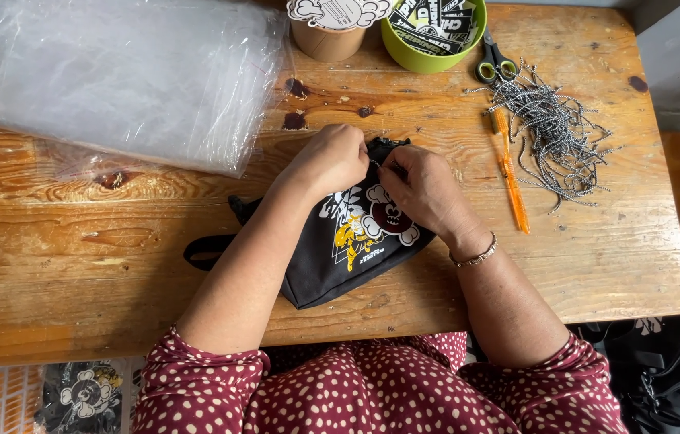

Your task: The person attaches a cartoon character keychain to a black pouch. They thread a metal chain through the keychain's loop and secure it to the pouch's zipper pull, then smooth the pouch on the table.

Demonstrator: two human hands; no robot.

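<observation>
A person in a dotted maroon blouse worked at the top edge of a black pouch point(332, 257) on a worn wooden table point(74, 265), both hands meeting at the pouch's far end near its zipper. The step in hand looked like fitting or threading a small piece at the zipper pull, probably one of the cords; the join itself was too small and too covered to make out.

The left hand point(330, 161) was curled knuckles-up over the edge, its fingers pressed together and apparently pinching something tiny against the fabric. The right hand point(424, 191), a thin bracelet point(475, 257) at its wrist, came in from the other side with its fingers bent inward and closed on the same spot, the fingertips almost touching those of the left. Both forearms ran up from the near edge of the table and crossed over the pouch's printed cartoon design, pinning it flat; its strap looped out to the left.

Judging by the grip, the next move would call for a fine, steady pull with one hand while the other held the edge still.

A heap of black-and-white cords point(553, 133) lay well to the right, with an orange tool point(510, 181) beside it and scissors point(494, 63) just above. A green bowl point(436, 48) of printed tags, a cardboard cup point(328, 36) and a stack of clear plastic bags point(115, 76) lined the far side.
</observation>
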